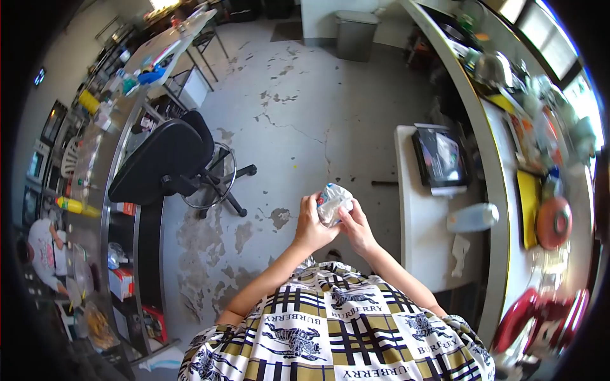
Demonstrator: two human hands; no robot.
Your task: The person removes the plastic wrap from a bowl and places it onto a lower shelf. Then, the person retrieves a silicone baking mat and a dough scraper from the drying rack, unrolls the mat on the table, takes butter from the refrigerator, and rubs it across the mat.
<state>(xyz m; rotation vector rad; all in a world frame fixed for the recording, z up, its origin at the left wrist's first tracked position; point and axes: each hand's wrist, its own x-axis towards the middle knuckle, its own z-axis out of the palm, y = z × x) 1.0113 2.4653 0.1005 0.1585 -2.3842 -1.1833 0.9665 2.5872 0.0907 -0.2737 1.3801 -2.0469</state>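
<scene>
Both hands are held out in front of my body, above the floor. Between them is a small white crumpled plastic package (333, 202) with blue and red print at its left edge. My left hand (313, 223) wraps its fingers round the left and lower side of the package. On the other side, my right hand (357, 230) grips it, with the thumb pressed against its front. What the package contains cannot be made out.
A black wheeled chair (162, 162) stands left, beside a long metal counter (101, 171). Right of me, a white table (416, 254) holds a black tray-like item (441, 155) and a pale bottle (473, 218). Another person (44, 251) is at far left. A grey bin (357, 37) stands ahead.
</scene>
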